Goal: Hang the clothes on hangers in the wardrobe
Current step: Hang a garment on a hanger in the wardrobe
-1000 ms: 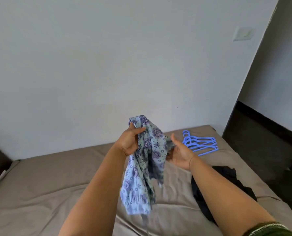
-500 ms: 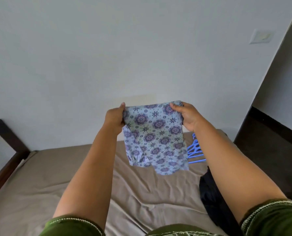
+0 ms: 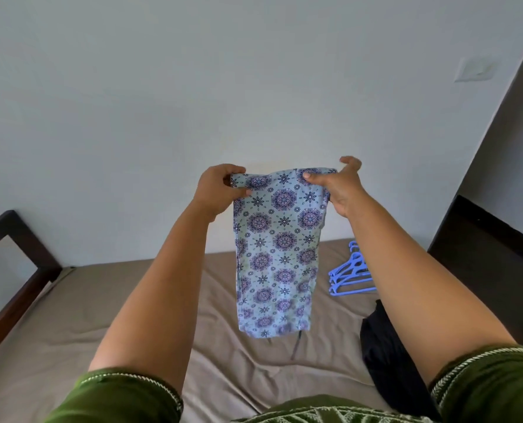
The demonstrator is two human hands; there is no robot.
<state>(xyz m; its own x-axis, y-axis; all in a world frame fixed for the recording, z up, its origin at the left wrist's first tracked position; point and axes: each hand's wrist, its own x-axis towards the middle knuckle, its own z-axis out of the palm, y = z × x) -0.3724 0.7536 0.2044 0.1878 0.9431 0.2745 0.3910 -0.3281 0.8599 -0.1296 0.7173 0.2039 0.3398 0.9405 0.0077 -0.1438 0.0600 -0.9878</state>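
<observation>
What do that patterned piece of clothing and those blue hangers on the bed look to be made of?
The patterned garment looks like thin, soft woven or knit fabric, matte: it hangs limp from both hands and folds at the top edge. The fibre cannot be told. The blue hangers look like moulded plastic: one even colour, slim rigid bars, a slight sheen.

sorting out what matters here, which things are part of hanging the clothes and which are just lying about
Part of the job:
- patterned garment, held up by left hand and right hand
- blue hangers on the bed
- black garment on the bed

Just there:
- bed
- wall switch
</observation>
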